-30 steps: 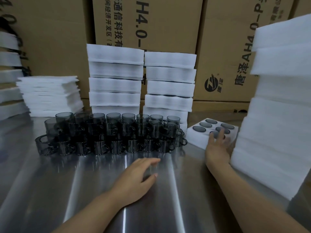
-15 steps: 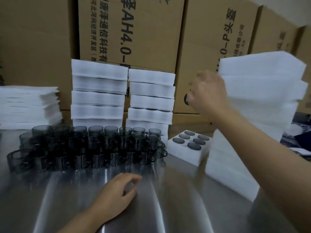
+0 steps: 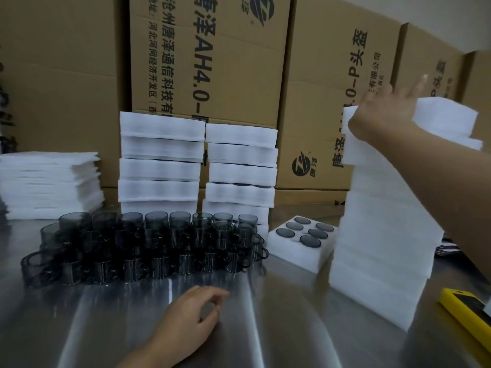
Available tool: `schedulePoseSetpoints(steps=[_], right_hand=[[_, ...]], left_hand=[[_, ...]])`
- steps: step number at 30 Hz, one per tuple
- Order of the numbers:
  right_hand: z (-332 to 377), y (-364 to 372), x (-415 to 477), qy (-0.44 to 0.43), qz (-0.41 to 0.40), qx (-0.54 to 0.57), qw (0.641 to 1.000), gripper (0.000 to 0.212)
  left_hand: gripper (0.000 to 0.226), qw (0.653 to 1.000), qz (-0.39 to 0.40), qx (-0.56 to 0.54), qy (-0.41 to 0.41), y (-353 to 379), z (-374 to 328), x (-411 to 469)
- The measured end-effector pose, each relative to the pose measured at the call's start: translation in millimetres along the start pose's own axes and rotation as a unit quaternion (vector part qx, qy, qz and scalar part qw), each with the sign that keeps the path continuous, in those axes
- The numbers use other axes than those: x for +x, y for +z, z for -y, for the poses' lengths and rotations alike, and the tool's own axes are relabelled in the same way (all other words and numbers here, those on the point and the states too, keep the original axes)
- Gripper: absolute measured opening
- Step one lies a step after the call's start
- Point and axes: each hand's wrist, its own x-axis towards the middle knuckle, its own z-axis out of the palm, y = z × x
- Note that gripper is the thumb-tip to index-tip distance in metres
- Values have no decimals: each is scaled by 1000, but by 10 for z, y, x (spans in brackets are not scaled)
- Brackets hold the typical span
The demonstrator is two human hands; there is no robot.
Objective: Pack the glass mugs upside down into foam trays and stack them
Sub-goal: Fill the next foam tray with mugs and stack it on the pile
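Observation:
Several dark smoked-glass mugs (image 3: 148, 243) stand in rows on the steel table (image 3: 279, 328), stacked two high. To their right lies a white foam tray (image 3: 281, 251) filled with several upside-down mugs whose round bases show. A tall stack of empty foam trays (image 3: 382, 235) rises at the right. My right hand (image 3: 385, 115) reaches over the top of that stack, fingers stretched out, palm on the topmost tray. My left hand (image 3: 191, 314) rests on the table in front of the mugs, fingers loosely curled, holding nothing.
Two stacks of foam trays (image 3: 159, 166) (image 3: 240, 168) stand behind the mugs. A pile of thin foam sheets (image 3: 50, 181) sits at the far left. Brown printed cartons (image 3: 212, 62) wall off the back. A yellow device (image 3: 467, 312) lies at the table's right edge.
My right hand has left the filled tray, risen and reached to the top of the tall stack, opening its fingers. The view has swung right and up. My left hand stays put.

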Motion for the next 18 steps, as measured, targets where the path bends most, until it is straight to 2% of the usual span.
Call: schedulePoseSetpoints(steps=[4,8,13,18], right_hand=[[-28,-9,70,-25,17,-21,999,56],[-30,-19,110,-55,-4,18,998,43],[99,-245,23,-120,-117,39,985,39],[421,-446,-386,-217,-213,112,946,36]], left_hand=[[35,1000,4,-1,5,-11,-24,0],[33,1000,-2,-12,-3,-26,-51,-8],[38,999,-29,-45,-6,-67,-81,0],[46,988,-111,-103,-32,-189,-48,-80]])
